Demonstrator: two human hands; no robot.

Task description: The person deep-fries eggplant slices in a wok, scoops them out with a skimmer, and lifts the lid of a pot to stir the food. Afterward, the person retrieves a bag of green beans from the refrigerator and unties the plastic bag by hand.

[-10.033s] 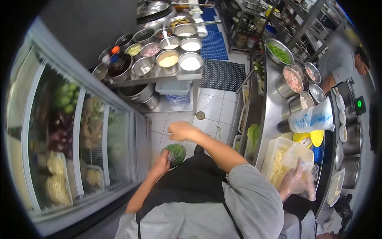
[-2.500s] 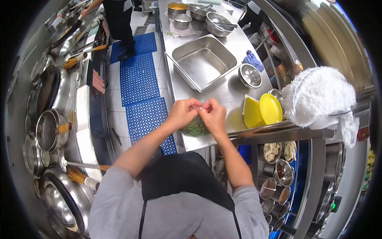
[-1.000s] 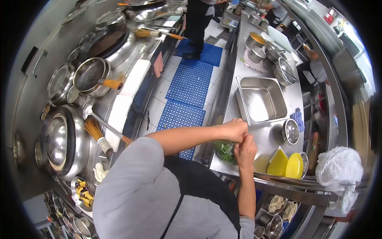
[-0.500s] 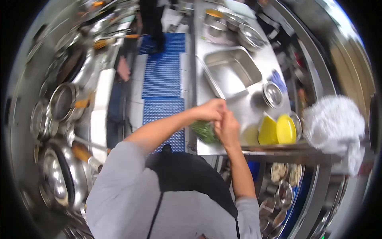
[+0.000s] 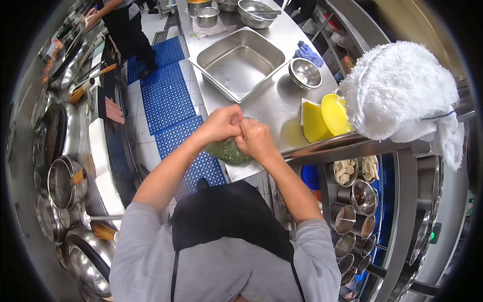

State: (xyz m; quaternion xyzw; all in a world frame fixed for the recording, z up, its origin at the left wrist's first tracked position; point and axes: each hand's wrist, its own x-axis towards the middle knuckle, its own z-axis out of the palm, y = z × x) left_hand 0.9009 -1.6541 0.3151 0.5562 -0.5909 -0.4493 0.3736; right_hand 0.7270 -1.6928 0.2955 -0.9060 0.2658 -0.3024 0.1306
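A clear plastic bag of chopped greens [image 5: 229, 152] hangs below my two hands, over the near corner of the steel table [image 5: 274, 121]. My left hand [image 5: 224, 123] and my right hand [image 5: 255, 138] meet at the bag's top, fingers pinched together on it. The exact grip on the plastic is partly hidden by the fingers. Just beyond my hands sits a deep rectangular steel pan [image 5: 241, 63], with nothing visible in it but reflections.
Steel bowls [image 5: 305, 74], a blue glove [image 5: 308, 54], yellow containers [image 5: 319, 121] and a white towel [image 5: 400, 93] lie to the right. Below are tubs of ingredients [image 5: 346, 171]. Another person [image 5: 126, 30] stands far left on blue mats [image 5: 171, 103], beside pans [image 5: 65, 181].
My view has turned, so the table and pan appear further left and the towel larger. Both hands remain together at the bag's top. The other person now shows more fully.
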